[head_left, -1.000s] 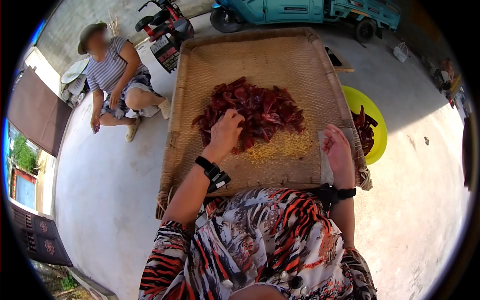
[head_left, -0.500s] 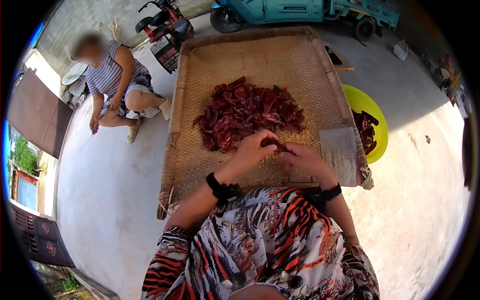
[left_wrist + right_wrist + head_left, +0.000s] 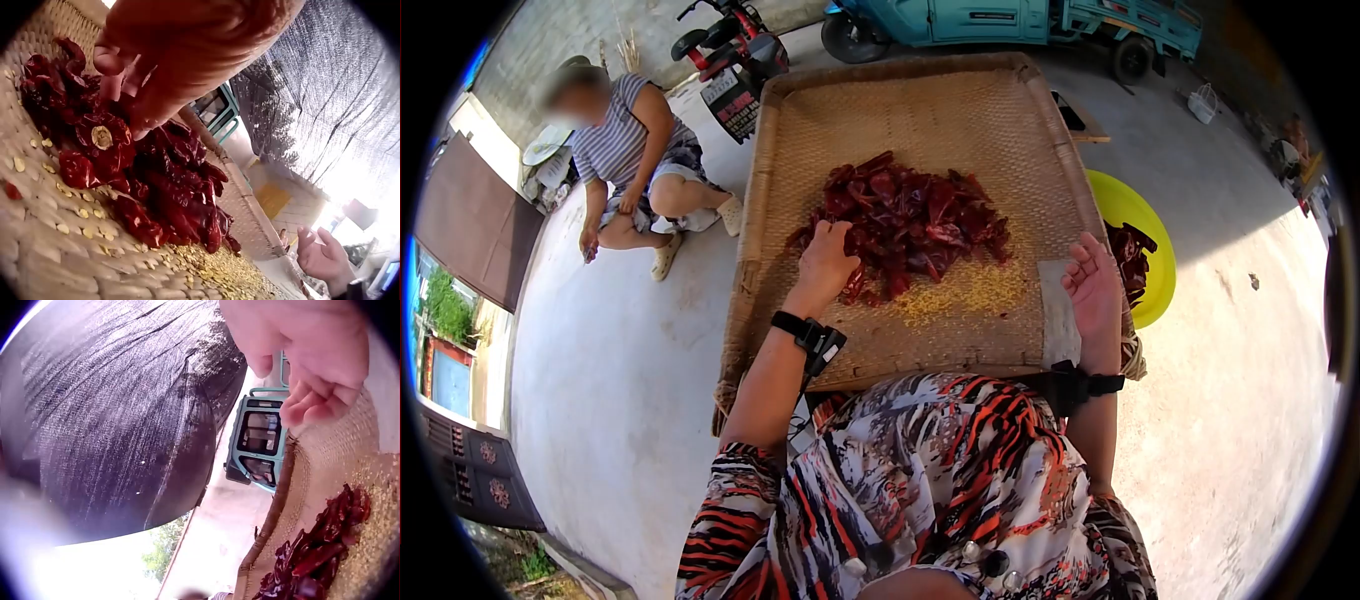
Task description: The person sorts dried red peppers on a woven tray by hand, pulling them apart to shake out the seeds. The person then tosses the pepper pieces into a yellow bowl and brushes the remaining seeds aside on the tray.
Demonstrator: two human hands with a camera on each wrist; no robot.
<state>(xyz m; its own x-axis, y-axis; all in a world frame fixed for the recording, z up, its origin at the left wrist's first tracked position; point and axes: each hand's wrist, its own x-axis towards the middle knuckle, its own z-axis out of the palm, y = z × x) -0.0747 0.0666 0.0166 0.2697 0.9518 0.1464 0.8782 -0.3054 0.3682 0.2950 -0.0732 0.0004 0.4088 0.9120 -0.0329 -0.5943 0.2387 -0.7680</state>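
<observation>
Dark red dried chili peppers [image 3: 910, 220] lie heaped on a woven tray [image 3: 890, 110], with yellow seeds [image 3: 950, 295] scattered along the near side. My left hand [image 3: 828, 262] reaches down to the heap's left part, fingers bent among the peppers. In the left wrist view its thumb and fingertips are right at a chili pepper with a pale round stem end [image 3: 102, 137]; I cannot tell whether they grip one. Palm up over the tray's right edge, my right hand [image 3: 1092, 285] holds nothing, its fingers loosely bent.
A yellow basin [image 3: 1157, 250] holding more chili peppers stands right of the tray. A grey flat piece [image 3: 1056, 325] lies at the tray's right side. To the left a person [image 3: 635, 150] squats. Behind are a red scooter [image 3: 735, 75] and a teal three-wheeled truck [image 3: 960, 22].
Half a second ago both hands met over the near side of the tray on a chili pepper. Since then the left hand has moved left to the heap and the right hand has drawn away right.
</observation>
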